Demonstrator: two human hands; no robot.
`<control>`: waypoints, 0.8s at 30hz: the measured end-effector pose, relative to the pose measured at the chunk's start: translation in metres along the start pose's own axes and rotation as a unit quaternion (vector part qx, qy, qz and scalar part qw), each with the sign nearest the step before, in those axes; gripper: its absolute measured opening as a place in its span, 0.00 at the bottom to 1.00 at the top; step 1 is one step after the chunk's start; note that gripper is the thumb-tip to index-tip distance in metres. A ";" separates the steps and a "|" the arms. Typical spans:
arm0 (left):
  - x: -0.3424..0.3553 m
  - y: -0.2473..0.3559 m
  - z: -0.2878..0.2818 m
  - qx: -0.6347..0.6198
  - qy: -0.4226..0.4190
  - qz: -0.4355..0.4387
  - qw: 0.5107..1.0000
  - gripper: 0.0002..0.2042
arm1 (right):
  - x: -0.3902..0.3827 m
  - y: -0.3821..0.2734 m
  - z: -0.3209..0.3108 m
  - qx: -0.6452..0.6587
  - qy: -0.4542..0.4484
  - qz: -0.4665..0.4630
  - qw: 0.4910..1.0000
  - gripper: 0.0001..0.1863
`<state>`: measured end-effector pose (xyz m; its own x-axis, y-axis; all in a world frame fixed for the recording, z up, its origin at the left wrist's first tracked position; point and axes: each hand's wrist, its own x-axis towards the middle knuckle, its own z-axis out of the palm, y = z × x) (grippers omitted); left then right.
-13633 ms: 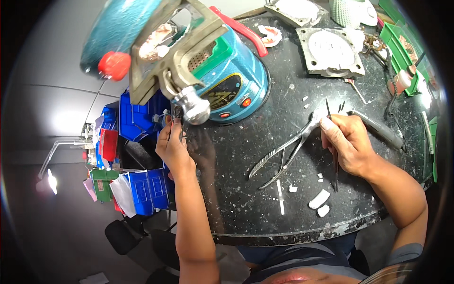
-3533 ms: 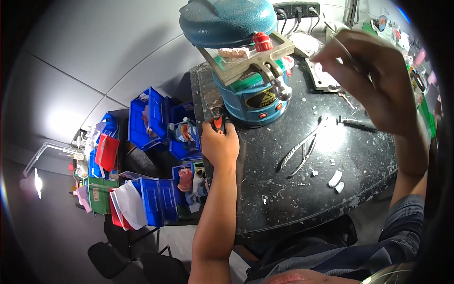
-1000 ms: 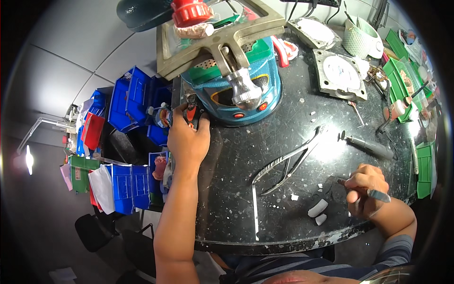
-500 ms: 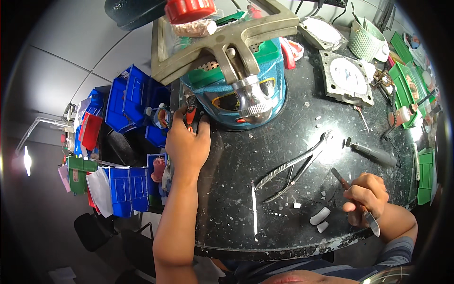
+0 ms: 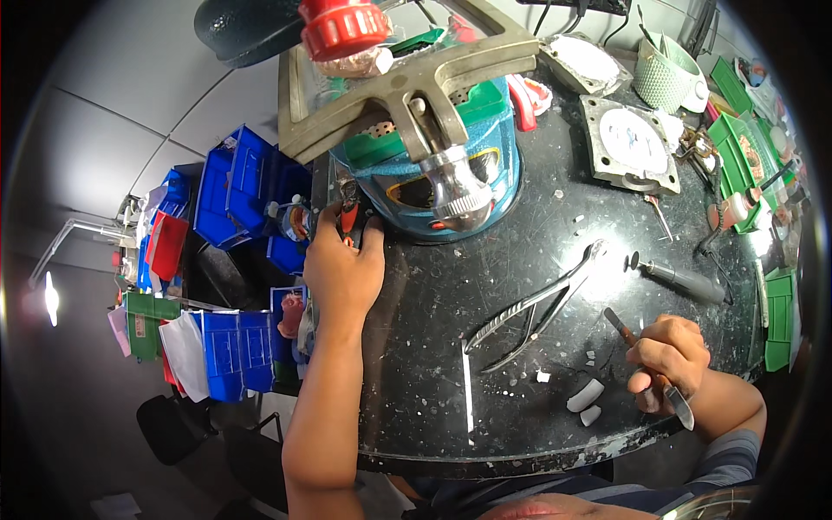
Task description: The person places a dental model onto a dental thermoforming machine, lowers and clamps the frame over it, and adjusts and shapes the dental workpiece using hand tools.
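My right hand point(image 5: 672, 360) is closed around the brown handle of a plaster knife point(image 5: 679, 407), whose metal blade points toward the near edge of the bench. At the bench's left edge, my left hand point(image 5: 345, 277) has its fingers apart on either side of a small orange-and-black tool point(image 5: 349, 215); whether they touch it is hidden. Long-handled metal pliers point(image 5: 563, 290) lie between my hands under bright light. Near the knife rest white curved pieces point(image 5: 586, 395) and smaller crumbs.
A blue machine point(image 5: 407, 204) stands at the back, with a metal frame and red knob point(image 5: 345, 30) above it. Metal flasks point(image 5: 633, 139) holding white plaster sit back right, near a dark-handled tool point(image 5: 685, 282). Blue bins point(image 5: 234, 186) line the left side; green trays point(image 5: 780, 321) the right.
The whole view has shifted slightly. Both hands keep nearly the same place, the right still gripping the plaster knife.
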<state>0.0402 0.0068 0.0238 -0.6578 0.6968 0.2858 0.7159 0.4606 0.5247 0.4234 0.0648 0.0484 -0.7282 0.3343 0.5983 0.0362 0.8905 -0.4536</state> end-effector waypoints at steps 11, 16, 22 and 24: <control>0.000 0.002 -0.002 -0.010 -0.004 -0.003 1.000 0.20 | 0.002 -0.002 0.002 0.001 0.012 0.006 1.000 0.23; 0.000 0.000 0.000 -0.002 0.003 0.000 1.000 0.20 | 0.002 -0.002 0.002 -0.003 0.013 0.004 1.000 0.23; 0.001 0.002 -0.002 -0.005 -0.001 -0.008 1.000 0.21 | 0.003 -0.001 0.002 -0.009 0.010 0.000 1.000 0.23; 0.001 0.001 -0.001 0.002 0.007 -0.005 1.000 0.21 | 0.003 -0.001 0.001 -0.011 0.008 -0.004 1.000 0.24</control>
<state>0.0401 0.0070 0.0252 -0.6687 0.6839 0.2918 0.7097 0.4700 0.5248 0.4203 0.0645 0.0503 -0.7168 0.3317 0.6133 0.0449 0.8997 -0.4342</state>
